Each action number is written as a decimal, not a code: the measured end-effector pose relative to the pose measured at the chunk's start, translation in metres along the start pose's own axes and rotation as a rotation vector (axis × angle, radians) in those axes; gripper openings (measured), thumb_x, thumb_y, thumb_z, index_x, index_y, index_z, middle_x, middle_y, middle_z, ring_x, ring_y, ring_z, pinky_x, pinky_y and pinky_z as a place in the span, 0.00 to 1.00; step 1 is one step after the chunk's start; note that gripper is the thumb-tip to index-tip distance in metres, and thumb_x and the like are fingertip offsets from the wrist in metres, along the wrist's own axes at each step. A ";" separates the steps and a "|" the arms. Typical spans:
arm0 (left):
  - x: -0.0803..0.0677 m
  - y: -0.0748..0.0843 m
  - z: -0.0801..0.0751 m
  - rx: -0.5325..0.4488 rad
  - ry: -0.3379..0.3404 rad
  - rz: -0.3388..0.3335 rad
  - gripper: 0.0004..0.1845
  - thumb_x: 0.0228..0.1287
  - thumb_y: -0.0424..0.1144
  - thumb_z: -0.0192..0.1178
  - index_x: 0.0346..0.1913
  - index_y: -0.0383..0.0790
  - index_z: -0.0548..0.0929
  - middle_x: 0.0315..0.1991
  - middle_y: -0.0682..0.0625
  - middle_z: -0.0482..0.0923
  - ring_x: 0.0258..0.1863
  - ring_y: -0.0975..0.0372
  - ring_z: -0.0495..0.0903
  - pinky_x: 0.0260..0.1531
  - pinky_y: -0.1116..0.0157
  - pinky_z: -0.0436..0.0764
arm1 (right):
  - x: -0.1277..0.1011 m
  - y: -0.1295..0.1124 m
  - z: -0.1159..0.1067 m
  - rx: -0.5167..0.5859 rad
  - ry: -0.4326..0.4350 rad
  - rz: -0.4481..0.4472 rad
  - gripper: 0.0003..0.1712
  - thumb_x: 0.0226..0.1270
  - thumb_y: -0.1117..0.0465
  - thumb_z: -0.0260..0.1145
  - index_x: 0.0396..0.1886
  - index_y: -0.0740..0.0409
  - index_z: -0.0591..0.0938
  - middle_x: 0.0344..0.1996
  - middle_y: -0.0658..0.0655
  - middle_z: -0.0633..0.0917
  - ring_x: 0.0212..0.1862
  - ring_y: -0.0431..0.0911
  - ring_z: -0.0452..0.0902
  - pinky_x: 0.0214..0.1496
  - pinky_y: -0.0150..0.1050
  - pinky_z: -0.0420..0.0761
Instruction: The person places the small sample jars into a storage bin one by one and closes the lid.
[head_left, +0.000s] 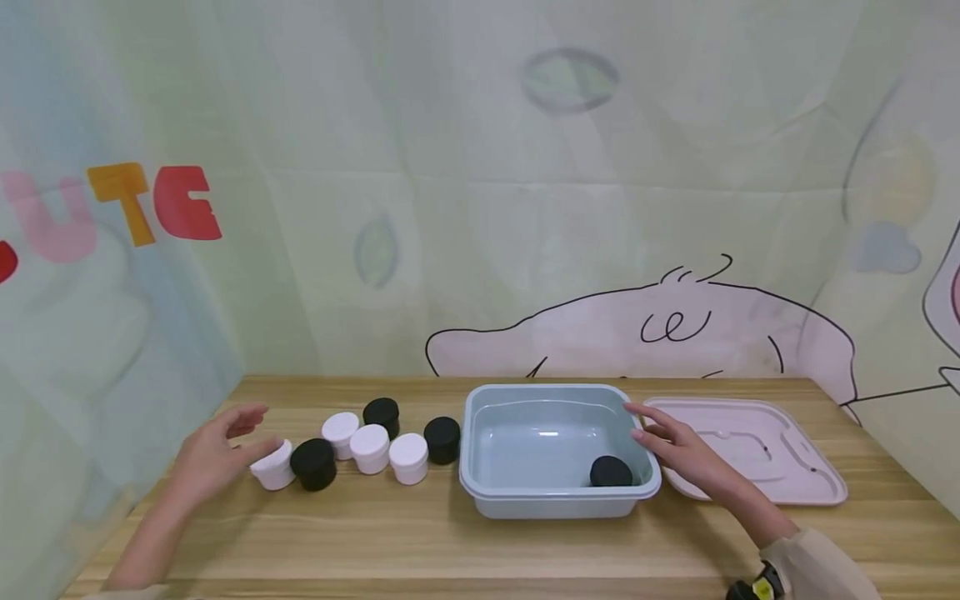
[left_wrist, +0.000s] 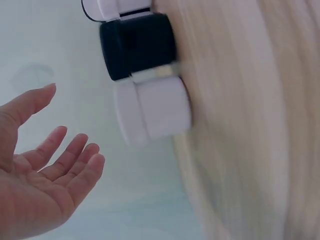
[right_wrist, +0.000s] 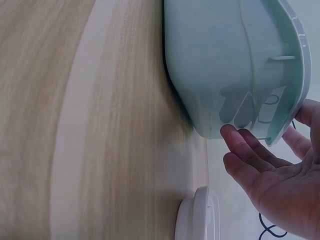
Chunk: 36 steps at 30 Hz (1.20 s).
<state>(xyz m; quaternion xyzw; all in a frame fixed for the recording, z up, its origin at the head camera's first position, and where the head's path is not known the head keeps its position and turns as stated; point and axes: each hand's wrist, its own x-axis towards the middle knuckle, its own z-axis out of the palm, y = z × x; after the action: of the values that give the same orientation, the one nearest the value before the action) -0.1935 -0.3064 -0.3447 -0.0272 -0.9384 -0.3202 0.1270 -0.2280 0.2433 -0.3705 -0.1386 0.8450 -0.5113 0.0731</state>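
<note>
White jar [left_wrist: 152,110] and tabletop [left_wrist: 250,125] motion-blurred, left wrist view.

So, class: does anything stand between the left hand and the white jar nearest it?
Nothing visible does. The left hand is open right beside the white jar, with only bare table around; the black jar sits beyond it.

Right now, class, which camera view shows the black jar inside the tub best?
The head view: the black jar sits whole in the blue tub. The right wrist view shows only the tub's outside; the left wrist view misses it.

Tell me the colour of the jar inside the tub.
Black. The jar sits in the pale blue tub; the head view shows it best.
</note>
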 end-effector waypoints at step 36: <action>0.004 -0.023 0.006 0.087 -0.103 -0.080 0.31 0.47 0.41 0.68 0.47 0.20 0.72 0.38 0.31 0.77 0.37 0.46 0.78 0.26 0.66 0.75 | -0.002 0.000 -0.001 0.011 -0.001 0.004 0.31 0.69 0.54 0.53 0.68 0.60 0.58 0.62 0.74 0.61 0.60 0.64 0.63 0.54 0.54 0.71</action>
<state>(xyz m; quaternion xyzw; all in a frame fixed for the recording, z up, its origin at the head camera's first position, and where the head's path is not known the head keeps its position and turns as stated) -0.2024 -0.3212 -0.3624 -0.0006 -0.9571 -0.2819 0.0666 -0.2264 0.2449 -0.3694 -0.1369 0.8424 -0.5157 0.0751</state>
